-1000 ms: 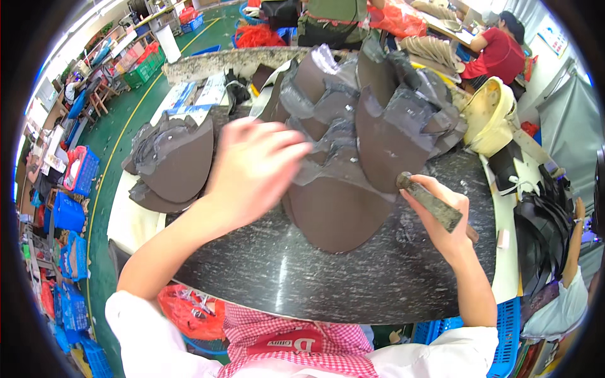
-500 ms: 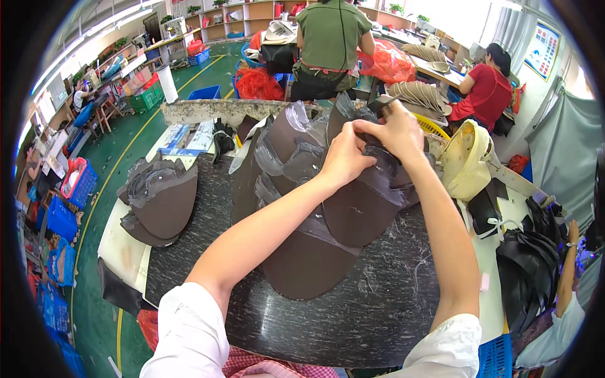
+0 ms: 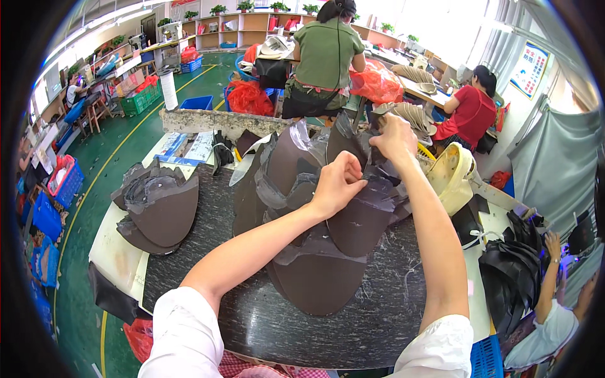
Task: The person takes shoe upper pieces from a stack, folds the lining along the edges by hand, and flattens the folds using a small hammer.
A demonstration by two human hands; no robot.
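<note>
Overlapping dark brown shoe-upper pieces point(image 3: 318, 283) with rounded ends and greyish thin edges are spread over the middle of the black speckled table point(image 3: 277, 337). At the far end of this pile, my right hand point(image 3: 397, 140) is closed on a dark shoe-upper piece point(image 3: 375, 121) whose edge stands up. My left hand point(image 3: 339, 184) hovers over the pile, nearer to me, thumb and fingers pinched together. Whatever sits in that pinch is too small to name. A smaller stack of similar pieces point(image 3: 167, 214) lies at the table's left.
A worn raised board point(image 3: 214, 123) borders the table's far side. To the right are a cream container point(image 3: 455, 176) and a bundle of black pieces point(image 3: 513, 271). Co-workers sit beyond, one in a green top point(image 3: 328, 57). Blue crates point(image 3: 45, 214) line the left floor.
My left hand has come away from my right hand and back toward me, still pinched. The right hand stays at the pile's far end. The whole view has shifted slightly.
</note>
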